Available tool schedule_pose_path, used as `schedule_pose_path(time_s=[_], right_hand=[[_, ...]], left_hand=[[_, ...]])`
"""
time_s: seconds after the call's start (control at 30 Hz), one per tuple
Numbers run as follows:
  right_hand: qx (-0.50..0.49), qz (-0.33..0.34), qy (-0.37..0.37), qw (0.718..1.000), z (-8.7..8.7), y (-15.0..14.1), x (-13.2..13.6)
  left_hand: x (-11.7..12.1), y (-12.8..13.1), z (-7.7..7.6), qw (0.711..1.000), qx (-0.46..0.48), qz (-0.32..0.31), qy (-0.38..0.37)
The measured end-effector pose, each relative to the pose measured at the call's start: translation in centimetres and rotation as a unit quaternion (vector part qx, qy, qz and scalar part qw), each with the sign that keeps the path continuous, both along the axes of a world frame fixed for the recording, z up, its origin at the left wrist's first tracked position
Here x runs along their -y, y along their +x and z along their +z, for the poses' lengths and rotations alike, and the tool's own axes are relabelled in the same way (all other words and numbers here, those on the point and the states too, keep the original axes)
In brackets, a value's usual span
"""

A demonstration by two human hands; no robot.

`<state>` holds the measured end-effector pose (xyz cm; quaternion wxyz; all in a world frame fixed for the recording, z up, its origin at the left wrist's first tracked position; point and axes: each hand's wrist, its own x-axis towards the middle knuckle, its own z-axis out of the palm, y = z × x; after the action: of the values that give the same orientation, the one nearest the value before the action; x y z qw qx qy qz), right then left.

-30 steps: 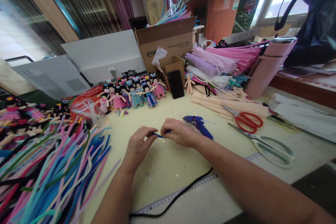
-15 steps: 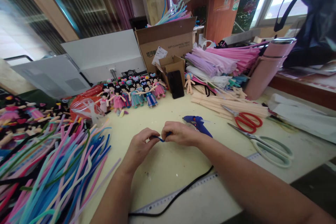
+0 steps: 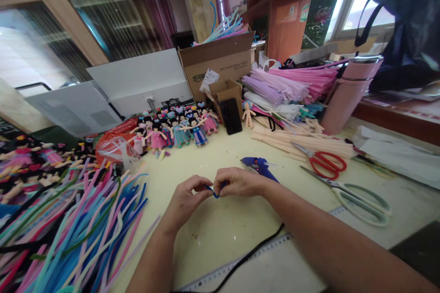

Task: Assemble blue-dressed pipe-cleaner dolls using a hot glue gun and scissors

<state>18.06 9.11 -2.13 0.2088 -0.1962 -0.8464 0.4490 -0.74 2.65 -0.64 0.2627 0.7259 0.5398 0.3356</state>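
Between my two hands is a short piece of dark blue pipe cleaner (image 3: 216,194), bent into a small V. My left hand (image 3: 190,194) pinches one end of it between thumb and fingertips. The other end is pinched by my right hand (image 3: 235,182), whose curled fingers partly hide it. Both hands are held close together over the pale yellow tabletop (image 3: 206,242). Just beyond my right hand lies a blue glue gun (image 3: 259,165), its nozzle pointing left.
Loose pipe cleaners (image 3: 89,224) cover the left side, with small dolls (image 3: 178,130) behind. Red-handled scissors (image 3: 328,164) and pale green-handled scissors (image 3: 362,201) lie right. A ruler (image 3: 220,274) and black cord (image 3: 249,254) cross the front. A phone (image 3: 231,116) and pink bottle (image 3: 352,96) stand behind.
The view has tilted slightly, so the scene sits lower. My hands keep their pinch on the blue pipe cleaner, which now shows a sharper V-shaped bend.
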Motion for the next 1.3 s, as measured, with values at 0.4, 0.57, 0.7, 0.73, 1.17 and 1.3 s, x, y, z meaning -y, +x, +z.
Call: schedule_pose_path(time_s=[0.4, 0.57, 0.7, 0.73, 1.17, 1.3], right_hand=[[0.007, -0.02, -0.013, 1.0, -0.3, -0.1, -0.1], [0.012, 0.004, -0.049, 0.999, 0.2, 0.1, -0.2], [0.014, 0.02, -0.055, 0.998, 0.6, 0.3, -0.1], [0.014, 0.02, -0.055, 0.998, 0.6, 0.3, -0.1], [0.001, 0.103, -0.126, 0.987, 0.3, 0.2, -0.1], [-0.025, 0.1, -0.184, 0.977, 0.3, 0.1, 0.1]], left_hand=[[0.2, -0.1, 0.2, 0.998, -0.036, -0.045, 0.001], [0.2, 0.1, 0.4, 0.999, -0.022, -0.038, -0.01], [0.1, 0.2, 0.4, 0.999, -0.022, -0.033, -0.028], [0.1, 0.2, 0.3, 0.999, -0.023, -0.034, -0.032], [0.5, 0.3, 1.1, 0.992, 0.023, -0.088, -0.085], [0.4, 0.0, 0.9, 0.991, 0.041, -0.091, -0.086]])
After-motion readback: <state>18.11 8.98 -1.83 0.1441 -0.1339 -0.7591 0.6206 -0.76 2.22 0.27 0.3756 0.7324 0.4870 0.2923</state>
